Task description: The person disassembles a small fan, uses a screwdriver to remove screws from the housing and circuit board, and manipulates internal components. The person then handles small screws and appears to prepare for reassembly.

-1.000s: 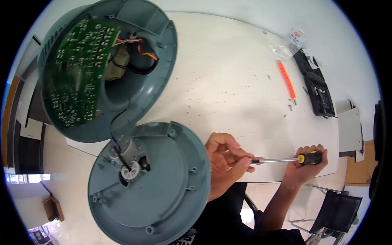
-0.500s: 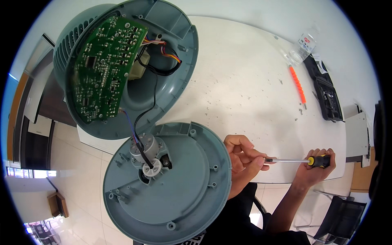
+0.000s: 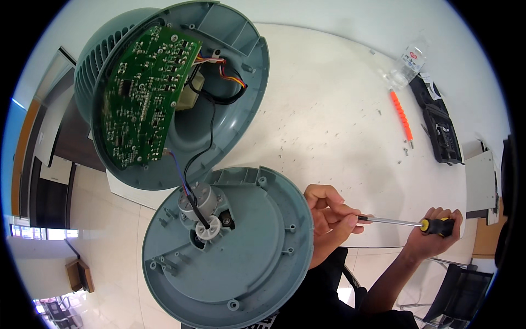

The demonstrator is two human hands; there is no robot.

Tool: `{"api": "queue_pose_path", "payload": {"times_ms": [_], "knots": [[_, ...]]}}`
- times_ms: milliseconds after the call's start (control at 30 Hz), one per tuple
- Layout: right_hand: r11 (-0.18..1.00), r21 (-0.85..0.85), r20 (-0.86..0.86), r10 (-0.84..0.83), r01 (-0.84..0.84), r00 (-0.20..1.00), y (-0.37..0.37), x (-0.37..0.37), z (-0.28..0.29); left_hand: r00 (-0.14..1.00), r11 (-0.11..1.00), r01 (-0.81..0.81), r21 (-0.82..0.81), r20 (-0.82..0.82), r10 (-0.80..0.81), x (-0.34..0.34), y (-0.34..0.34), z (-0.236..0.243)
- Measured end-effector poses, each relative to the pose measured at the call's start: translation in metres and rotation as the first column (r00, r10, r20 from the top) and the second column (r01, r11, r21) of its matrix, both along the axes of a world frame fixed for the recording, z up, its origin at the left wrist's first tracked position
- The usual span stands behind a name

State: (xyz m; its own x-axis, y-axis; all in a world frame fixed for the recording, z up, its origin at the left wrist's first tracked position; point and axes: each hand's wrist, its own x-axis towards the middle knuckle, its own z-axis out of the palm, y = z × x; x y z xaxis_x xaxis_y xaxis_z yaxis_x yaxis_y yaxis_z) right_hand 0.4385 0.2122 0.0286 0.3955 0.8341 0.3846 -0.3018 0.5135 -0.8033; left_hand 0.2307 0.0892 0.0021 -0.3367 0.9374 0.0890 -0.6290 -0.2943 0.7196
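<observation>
My right hand is closed round the black and yellow handle of a screwdriver, whose shaft points left. At its dark tip, my left hand pinches with thumb and fingers; anything small between them is hidden. Just left of that hand is a round grey-green base cover with a silver motor and a white hub. Dark and coloured wires link it to the grey-green fan housing beyond, which carries a green circuit board.
The white table has small screws and crumbs scattered on it. At the far right are an orange twisted rod, a clear plastic bottle and an opened black tool case. A black chair stands at the lower right.
My right hand has shifted slightly right and down with the screwdriver, which tilts a little more. The left hand keeps its pinch at the tip. The whole view has shifted slightly.
</observation>
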Motion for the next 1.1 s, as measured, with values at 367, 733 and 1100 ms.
{"api": "queue_pose_path", "payload": {"times_ms": [367, 733, 1100], "knots": [[0.989, 0.097, 0.087, 0.105, -0.113, 0.991, 0.002, 0.026, -0.003, 0.985, 0.99, -0.079, 0.113, -0.147, 0.095, 0.005, 0.004, -0.01], [0.952, -0.116, 0.064, 0.291, -0.283, 0.955, -0.051, 0.057, -0.034, 0.979, 0.99, -0.137, 0.039, 0.156, 0.129, 0.029, 0.004, 0.003], [0.898, -0.042, -0.213, 0.421, -0.438, 0.882, -0.084, 0.023, -0.037, 0.987, 0.992, -0.12, 0.046, 0.116, 0.114, 0.053, -0.038, 0.008]]}}
